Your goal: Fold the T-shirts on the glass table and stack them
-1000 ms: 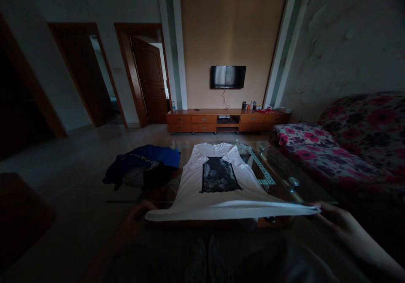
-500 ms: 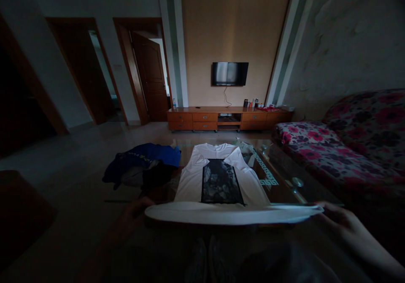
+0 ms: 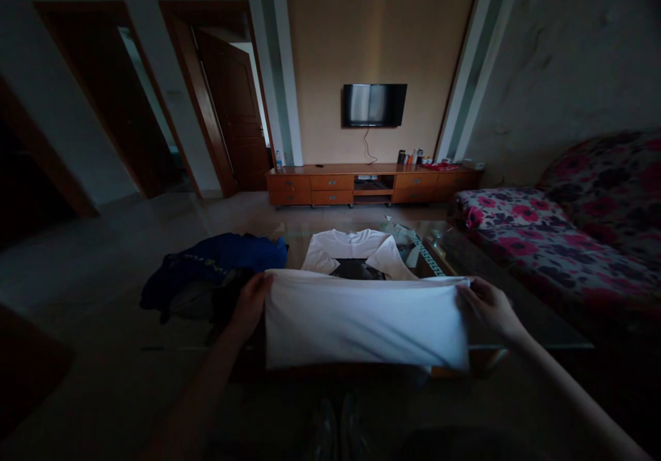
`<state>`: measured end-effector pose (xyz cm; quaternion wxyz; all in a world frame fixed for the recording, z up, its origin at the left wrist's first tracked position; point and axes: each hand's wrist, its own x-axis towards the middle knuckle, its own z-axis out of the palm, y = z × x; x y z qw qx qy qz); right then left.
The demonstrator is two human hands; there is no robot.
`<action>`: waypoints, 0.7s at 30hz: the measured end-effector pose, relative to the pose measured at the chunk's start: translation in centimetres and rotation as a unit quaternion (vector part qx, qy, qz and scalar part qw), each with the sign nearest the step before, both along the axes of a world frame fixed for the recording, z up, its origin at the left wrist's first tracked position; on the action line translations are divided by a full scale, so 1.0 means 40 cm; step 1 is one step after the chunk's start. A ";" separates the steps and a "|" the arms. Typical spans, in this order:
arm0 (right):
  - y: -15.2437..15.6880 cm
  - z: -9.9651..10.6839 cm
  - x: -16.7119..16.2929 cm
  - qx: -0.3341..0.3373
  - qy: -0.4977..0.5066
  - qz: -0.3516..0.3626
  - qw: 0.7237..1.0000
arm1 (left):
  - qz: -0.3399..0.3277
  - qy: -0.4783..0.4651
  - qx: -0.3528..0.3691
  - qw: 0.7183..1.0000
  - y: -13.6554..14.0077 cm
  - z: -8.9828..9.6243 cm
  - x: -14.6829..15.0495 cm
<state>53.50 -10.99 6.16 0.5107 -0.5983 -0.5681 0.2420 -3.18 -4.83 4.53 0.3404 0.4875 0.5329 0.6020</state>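
Observation:
A white T-shirt (image 3: 356, 244) with a dark printed panel lies on the glass table, its neck end away from me and both sleeves turned in over the print. Its lower part is lifted in front of me like a hanging sheet and covers most of the print. My left hand (image 3: 253, 303) pinches the left corner of the raised fold. At the right corner, my right hand (image 3: 488, 304) grips the cloth between thumb and fingers. The fabric is stretched between both hands, and its lower edge hangs near the table's front edge.
Dark blue clothes (image 3: 222, 261) lie heaped at the table's left. The glass table (image 3: 537, 334) has a patterned border. A flowered sofa (image 3: 521, 206) stands to the right. Beyond are a low wooden cabinet (image 3: 330, 184) and a wall television (image 3: 374, 105).
Both hands have risen, moved forward and come closer together with the shirt's lower part. The cloth now hangs as a panel over the print, which was largely uncovered before. My view has shifted slightly.

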 end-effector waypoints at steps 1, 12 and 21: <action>0.039 -0.017 0.000 0.001 -0.013 -0.002 1.000 | -0.009 0.006 -0.007 1.000 0.032 -0.015 0.003; 0.394 -0.203 0.001 -0.109 -0.192 -0.113 0.969 | 0.027 0.225 -0.100 0.969 0.295 -0.185 0.017; 0.425 -0.233 -0.018 -0.266 -0.297 -0.145 0.906 | 0.046 0.558 -0.188 0.807 0.321 -0.181 0.080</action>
